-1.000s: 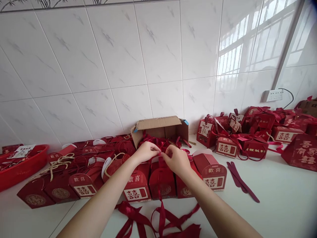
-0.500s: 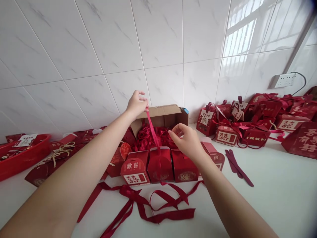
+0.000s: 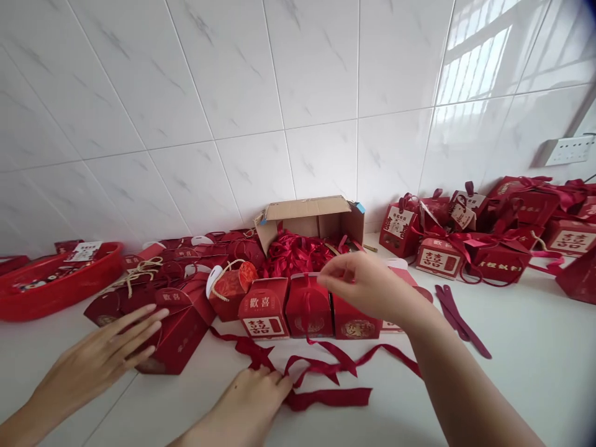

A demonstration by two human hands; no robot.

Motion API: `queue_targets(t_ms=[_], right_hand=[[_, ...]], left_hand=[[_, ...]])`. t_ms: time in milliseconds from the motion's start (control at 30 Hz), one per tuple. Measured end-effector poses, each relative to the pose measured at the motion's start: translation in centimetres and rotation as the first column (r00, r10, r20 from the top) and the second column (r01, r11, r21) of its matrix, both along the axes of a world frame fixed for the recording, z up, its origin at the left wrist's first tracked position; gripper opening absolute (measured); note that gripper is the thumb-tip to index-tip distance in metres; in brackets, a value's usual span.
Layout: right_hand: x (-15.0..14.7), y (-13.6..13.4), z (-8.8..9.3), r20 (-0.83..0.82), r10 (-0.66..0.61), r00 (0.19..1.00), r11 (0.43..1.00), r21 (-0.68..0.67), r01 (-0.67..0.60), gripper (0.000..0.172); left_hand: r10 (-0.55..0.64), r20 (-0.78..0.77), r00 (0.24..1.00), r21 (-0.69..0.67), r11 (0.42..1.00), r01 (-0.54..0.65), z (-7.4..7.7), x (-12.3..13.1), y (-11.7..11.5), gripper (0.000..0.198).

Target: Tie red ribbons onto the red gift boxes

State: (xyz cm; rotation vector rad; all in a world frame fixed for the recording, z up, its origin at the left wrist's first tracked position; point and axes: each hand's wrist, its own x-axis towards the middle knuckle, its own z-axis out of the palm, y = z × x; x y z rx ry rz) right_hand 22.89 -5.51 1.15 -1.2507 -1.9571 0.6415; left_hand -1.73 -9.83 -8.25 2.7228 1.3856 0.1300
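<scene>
**A:** Grip state?

**B:** The right hand [image 3: 367,287] hovers just over the handle of the middle red box [image 3: 308,310]. Its fingertips are drawn near together, but nothing is clearly pinched, so I can't tell. The left hand [image 3: 251,403] lies on the loose ribbon [image 3: 335,396], which sits on the counter [image 3: 512,385] just in front of the box row. Whether it's gripping or only resting, I can't tell.

**A:** How to do the step well?

**B:** Judgement: it's ribbon work on that box. The person should steady the box body with one hand and run the ribbon straight through the handle slot, flat and untwisted. They should also separate one strand from the tangle first.

**A:** Anything unclear?

**B:** There's a third hand [image 3: 102,354] at far left, fingers spread flat, at or on a tipped box [image 3: 179,332]. It's probably a co-worker's, but the arm is cut by the frame edge. The carton [image 3: 310,217] behind is stuffed with ribbon, and whatever lies under it is hidden. The right wrist covers the box beyond it.
</scene>
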Motion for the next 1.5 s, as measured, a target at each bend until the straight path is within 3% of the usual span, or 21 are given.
queue_targets(t_ms=[100,233,300,400,567,767,833,900,933,1000,1067,1167,1233,1300,1500], right_hand=[[-0.8,-0.3,-1.1,0.178,0.251,0.951,0.961,-0.164,-0.223,0.016],[-3.8,0.2,-3.3,0.133,0.453,0.882,0.874,-0.261,-0.409,0.029],[-5.5,0.5,-4.3,0.065,0.470,0.880,0.863,-0.242,-0.443,0.032],[-6.7,0.5,-4.8,-0.047,0.428,0.903,0.872,-0.241,-0.426,0.017],[-4.3,0.3,-3.4,-0.080,0.359,0.930,0.881,-0.300,-0.366,0.012],[-1.8,0.8,-1.8,-0.096,0.355,0.930,0.908,-0.200,-0.368,0.025],[-1.8,0.6,-1.5,-0.151,0.334,0.930,0.922,-0.152,-0.355,0.024],[-2.3,0.2,-1.4,-0.173,0.325,0.930,0.937,-0.075,-0.342,0.020],[-2.7,-0.2,-1.4,-0.153,0.344,0.927,0.936,-0.023,-0.351,0.018],[-3.6,-0.8,-1.5,-0.062,0.417,0.907,0.907,0.091,-0.411,0.021],[-4.6,-1.5,-1.9,0.062,0.471,0.880,0.856,0.208,-0.473,0.026],[-5.8,-1.9,-2.6,0.208,0.420,0.883,0.799,0.377,-0.469,0.029],[-6.2,-1.8,-3.0,0.258,0.363,0.896,0.779,0.444,-0.443,0.030],[-6.1,-1.4,-3.2,0.264,0.337,0.904,0.784,0.452,-0.425,0.027],[-5.2,0.1,-3.7,0.225,0.300,0.927,0.820,0.435,-0.371,0.033]], left_hand=[[-0.003,-0.035,0.999,-0.016,1.000,0.003,-0.4,-0.7,0.1,0.024],[0.053,0.218,0.974,0.030,0.998,-0.061,2.5,-1.4,0.3,0.025],[0.060,0.312,0.948,0.047,0.996,-0.079,3.8,-1.8,0.4,0.026],[0.143,0.393,0.908,0.011,0.987,-0.160,4.8,-2.2,0.4,0.026],[0.309,0.575,0.758,-0.182,0.951,-0.250,5.5,-2.8,0.8,0.022],[0.496,0.716,0.491,-0.553,0.832,-0.035,6.5,-3.8,0.0,0.030],[0.517,0.676,0.525,-0.613,0.790,0.011,6.6,-4.1,-0.5,0.031],[0.509,0.590,0.627,-0.690,0.721,0.063,6.4,-4.2,-0.9,0.015],[0.489,0.562,0.667,-0.718,0.688,0.101,6.2,-4.0,-0.9,0.017],[0.448,0.600,0.663,-0.727,0.650,0.219,5.6,-3.5,-0.9,0.056],[0.430,0.731,0.531,-0.657,0.653,0.376,5.0,-2.4,-0.6,0.067],[0.503,0.807,0.308,-0.585,0.615,0.528,4.4,-0.5,-0.4,0.035],[0.593,0.760,0.266,-0.629,0.570,0.528,4.3,0.3,-0.4,0.018],[0.650,0.713,0.264,-0.682,0.553,0.478,4.3,0.6,-0.6,0.025],[0.688,0.700,0.191,-0.701,0.612,0.365,3.5,0.4,-1.0,0.039]])
